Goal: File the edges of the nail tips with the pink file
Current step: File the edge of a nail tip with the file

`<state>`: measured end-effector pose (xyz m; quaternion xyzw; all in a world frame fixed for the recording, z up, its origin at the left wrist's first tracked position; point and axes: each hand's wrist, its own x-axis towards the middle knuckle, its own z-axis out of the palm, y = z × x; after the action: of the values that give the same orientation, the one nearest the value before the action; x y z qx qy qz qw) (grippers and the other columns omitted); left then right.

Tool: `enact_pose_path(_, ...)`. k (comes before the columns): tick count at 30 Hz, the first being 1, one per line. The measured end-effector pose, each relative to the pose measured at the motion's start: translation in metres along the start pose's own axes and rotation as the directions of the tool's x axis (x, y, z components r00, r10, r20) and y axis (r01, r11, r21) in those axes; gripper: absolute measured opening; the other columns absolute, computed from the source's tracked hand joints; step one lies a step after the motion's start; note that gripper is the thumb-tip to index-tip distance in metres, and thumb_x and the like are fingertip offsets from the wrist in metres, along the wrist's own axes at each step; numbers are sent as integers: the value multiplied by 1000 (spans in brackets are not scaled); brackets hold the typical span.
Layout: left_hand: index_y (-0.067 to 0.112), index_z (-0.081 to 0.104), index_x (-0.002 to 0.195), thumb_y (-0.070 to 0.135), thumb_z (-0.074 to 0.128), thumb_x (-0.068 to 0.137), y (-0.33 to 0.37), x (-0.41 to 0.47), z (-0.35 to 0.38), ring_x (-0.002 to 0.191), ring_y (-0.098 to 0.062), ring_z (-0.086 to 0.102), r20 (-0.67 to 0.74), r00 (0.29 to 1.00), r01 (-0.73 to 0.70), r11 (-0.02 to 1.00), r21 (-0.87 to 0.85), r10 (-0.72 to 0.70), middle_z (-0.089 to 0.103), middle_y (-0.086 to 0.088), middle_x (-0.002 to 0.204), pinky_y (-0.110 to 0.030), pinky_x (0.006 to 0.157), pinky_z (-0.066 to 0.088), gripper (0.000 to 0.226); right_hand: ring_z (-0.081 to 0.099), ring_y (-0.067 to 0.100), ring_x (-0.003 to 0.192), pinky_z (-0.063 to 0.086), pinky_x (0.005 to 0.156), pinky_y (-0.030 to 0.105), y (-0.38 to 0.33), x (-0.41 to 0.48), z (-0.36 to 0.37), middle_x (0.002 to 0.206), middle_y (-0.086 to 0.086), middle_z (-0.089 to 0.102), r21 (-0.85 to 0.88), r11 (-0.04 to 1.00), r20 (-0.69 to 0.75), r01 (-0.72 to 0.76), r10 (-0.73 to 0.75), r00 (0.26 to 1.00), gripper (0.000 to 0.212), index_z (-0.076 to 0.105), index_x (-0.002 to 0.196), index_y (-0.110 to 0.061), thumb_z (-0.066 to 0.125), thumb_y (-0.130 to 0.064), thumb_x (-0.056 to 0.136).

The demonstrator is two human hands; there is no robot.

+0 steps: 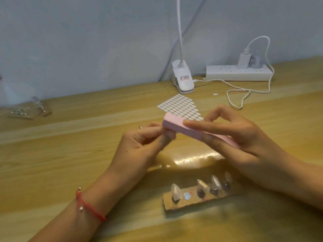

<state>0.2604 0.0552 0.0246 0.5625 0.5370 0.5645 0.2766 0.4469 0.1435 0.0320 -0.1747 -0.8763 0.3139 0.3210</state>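
My right hand [234,137] grips the pink file [174,124], a long block, with the forefinger laid along its top. My left hand [139,145] has its fingers curled under the file's left end and pinches something small against it; a metal stick tip [140,126] pokes out behind the fingers, and the nail tip itself is hidden. Below the hands, a brown holder strip [190,201] carries several clear nail tips [175,191] standing on small mounts, with one white sticker spot [187,195] bare.
A sheet of white oval stickers [180,104] lies behind the hands. A clip lamp [182,78], a power strip [238,72] with charger and a looping white cable [244,95] sit at the back. A clear packet of nail tips [29,109] lies far left on the wooden table [52,154].
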Motion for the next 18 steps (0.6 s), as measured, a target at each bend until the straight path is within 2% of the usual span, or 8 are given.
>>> enact_pose_path(2, 17, 76, 80, 22, 64, 74, 3, -4, 6, 51, 7, 44, 66, 998, 3, 1000, 12, -4, 54, 18, 55, -4, 53, 34, 15, 53, 13, 97, 39, 83, 12, -2, 0, 3, 99, 2, 51, -10, 1000, 25, 24, -24, 999, 37, 64, 125, -31, 51, -35, 90)
enact_pose_path(6, 25, 75, 75, 24, 64, 73, 2, 0, 0, 64, 5, 52, -17, 1000, 22, 999, -31, -23, 65, 14, 68, -6, 59, 40, 11, 53, 13, 98, 40, 83, 13, 1, 0, -1, 100, 3, 52, -8, 1000, 3, 8, -8, 1000, 37, 64, 124, -31, 51, -36, 90)
enact_pose_path(10, 21, 76, 80, 23, 64, 74, 5, -6, 9, 55, 7, 45, 80, 997, 14, 1000, 11, -15, 58, 17, 58, -5, 54, 36, 13, 53, 13, 97, 39, 84, 12, 0, 0, 3, 100, 2, 51, -10, 1000, 30, 29, -29, 999, 36, 64, 125, -30, 52, -31, 91)
enact_pose_path(14, 23, 74, 72, 26, 63, 72, 3, 0, -1, 59, 3, 50, -71, 996, 41, 998, -49, -44, 61, 14, 62, -5, 56, 38, 11, 53, 11, 97, 37, 82, 11, 1, 1, -1, 99, 2, 51, -2, 1000, -16, 7, -7, 1000, 36, 64, 125, -29, 52, -33, 91)
enact_pose_path(17, 22, 76, 67, 25, 65, 73, 7, -6, 9, 50, 2, 43, 53, 997, 59, 998, -18, -58, 54, 12, 54, -7, 49, 34, 13, 52, 10, 96, 37, 83, 10, -3, 0, 4, 99, 3, 51, 1, 999, 13, 45, -45, 999, 36, 64, 125, -28, 52, -31, 91)
enact_pose_path(18, 23, 76, 68, 26, 65, 73, 6, -6, 9, 50, 4, 44, 37, 998, 59, 998, -23, -58, 55, 13, 54, -6, 49, 35, 12, 52, 10, 96, 37, 83, 10, -2, 0, 3, 99, 3, 51, -7, 999, 14, 50, -50, 999, 36, 63, 126, -28, 52, -31, 91)
